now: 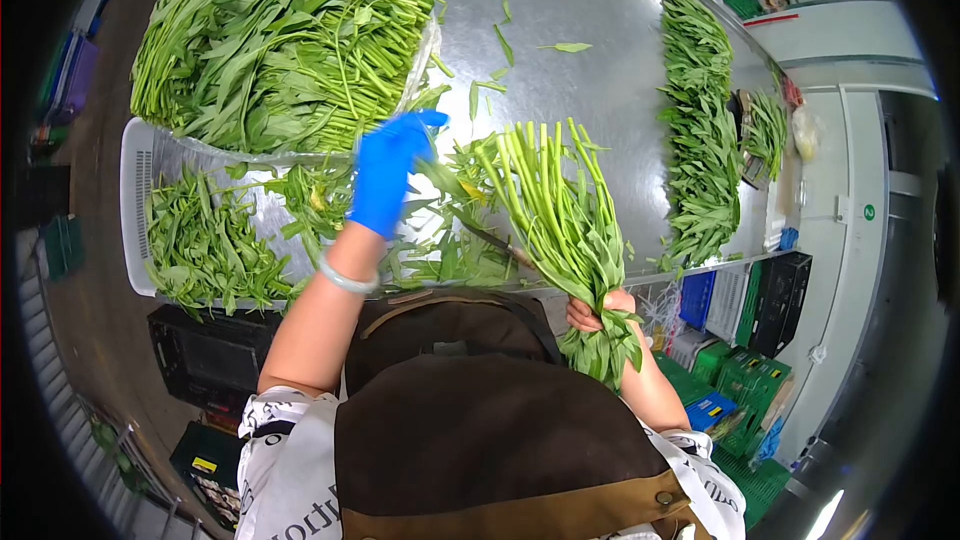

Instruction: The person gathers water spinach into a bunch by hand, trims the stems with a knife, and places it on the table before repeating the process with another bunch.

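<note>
My right hand [598, 312], bare, is closed round the leafy end of a bunch of water spinach [560, 210]. The bunch's pale cut stems point away from me over the table edge. My left hand [388, 172], in a blue glove and slightly blurred, is over loose leaves [440, 250], with a finger stretched out to the right. Nothing clear shows in it. Beyond it lies a large heap of water spinach [290, 50] on a plastic sheet. A dark blade-like piece with a brownish end [515, 252] lies partly hidden among the leaves near the table's front.
Bundled greens [700, 130] line the right side of the metal table [590, 30]. More greens rest on what looks like a scale [750, 140]. A white crate [138, 210] with leaves stands at left. Black crates [215, 355] and green crates [745, 390] sit below.
</note>
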The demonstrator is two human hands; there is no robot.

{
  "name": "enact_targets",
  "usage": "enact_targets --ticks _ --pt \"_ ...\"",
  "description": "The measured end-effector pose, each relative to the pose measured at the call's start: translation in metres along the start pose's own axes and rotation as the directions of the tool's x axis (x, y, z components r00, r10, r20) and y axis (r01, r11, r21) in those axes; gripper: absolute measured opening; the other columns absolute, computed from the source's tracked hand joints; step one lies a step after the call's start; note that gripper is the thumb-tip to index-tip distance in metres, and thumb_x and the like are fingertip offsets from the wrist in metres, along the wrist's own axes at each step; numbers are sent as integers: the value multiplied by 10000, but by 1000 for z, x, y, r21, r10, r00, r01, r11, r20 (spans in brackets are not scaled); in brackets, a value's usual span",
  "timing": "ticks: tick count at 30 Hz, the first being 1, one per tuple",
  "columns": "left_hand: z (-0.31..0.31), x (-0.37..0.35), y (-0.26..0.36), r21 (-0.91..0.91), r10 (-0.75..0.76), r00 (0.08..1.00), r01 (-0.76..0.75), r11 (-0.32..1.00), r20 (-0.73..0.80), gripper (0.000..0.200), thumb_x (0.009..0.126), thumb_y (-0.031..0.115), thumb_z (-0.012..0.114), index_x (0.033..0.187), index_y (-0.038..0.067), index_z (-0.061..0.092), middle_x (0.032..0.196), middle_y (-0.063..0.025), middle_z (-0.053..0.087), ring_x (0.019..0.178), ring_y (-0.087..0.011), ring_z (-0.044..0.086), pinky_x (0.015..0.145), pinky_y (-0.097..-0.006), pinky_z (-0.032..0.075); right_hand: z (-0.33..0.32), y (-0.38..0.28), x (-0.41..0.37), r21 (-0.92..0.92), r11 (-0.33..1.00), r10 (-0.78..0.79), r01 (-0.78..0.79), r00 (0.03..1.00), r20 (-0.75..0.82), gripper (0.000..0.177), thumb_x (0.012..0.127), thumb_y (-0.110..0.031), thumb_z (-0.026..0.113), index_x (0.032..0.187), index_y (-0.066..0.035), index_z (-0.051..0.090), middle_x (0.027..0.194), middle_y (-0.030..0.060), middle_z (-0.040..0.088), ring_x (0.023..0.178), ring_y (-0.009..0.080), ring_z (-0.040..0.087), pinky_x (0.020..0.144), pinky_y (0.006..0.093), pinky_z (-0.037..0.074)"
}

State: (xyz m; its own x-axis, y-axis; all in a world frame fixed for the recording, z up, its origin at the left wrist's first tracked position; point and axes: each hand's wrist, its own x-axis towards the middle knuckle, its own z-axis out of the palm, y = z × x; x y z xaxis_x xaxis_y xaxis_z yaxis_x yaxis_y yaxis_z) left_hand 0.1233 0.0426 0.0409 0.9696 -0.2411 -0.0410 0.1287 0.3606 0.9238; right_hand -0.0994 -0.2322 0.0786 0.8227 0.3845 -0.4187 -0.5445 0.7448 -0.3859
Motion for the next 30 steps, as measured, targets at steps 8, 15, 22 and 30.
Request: enact_targets --ticks 8,15,22,30 --pt "-13 -39 -7 362 -653 600 545 756 462 911 789 236 742 1474 18 183 1427 -149 402 1292 -246 422 1083 -374 329 40 -6 23 -612 791 -198 23 955 -220 649 706 -105 727 1283 14 454 1054 127 618 858 223 612 711 359 499" --pt "38 -36 -18 -393 -376 821 545 741 429 641 807 72 662 1376 8 373 1281 -117 535 1164 -223 536 995 -340 430 85 15 83 -909 -214 -165 -357 931 -327 918 735 -275 762 1415 -15 202 1032 270 621 947 465 593 841 466 478" --pt "28 -9 19 -158 -429 872 470 868 235 473 819 66 656 1261 -9 504 958 -59 622 833 -157 601 792 -314 496 79 14 90 -997 -46 -378 59 923 72 908 713 -296 796 1412 -51 271 1296 227 485 1214 358 478 999 409 398" --pt "29 3 46 144 -524 729 519 843 441 396 782 104 724 1139 15 577 1012 -61 639 861 -147 595 733 -296 489 92 -43 87 -970 -126 -774 206 592 226 565 798 -223 732 1253 -8 476 1127 140 598 1054 280 580 919 363 447"
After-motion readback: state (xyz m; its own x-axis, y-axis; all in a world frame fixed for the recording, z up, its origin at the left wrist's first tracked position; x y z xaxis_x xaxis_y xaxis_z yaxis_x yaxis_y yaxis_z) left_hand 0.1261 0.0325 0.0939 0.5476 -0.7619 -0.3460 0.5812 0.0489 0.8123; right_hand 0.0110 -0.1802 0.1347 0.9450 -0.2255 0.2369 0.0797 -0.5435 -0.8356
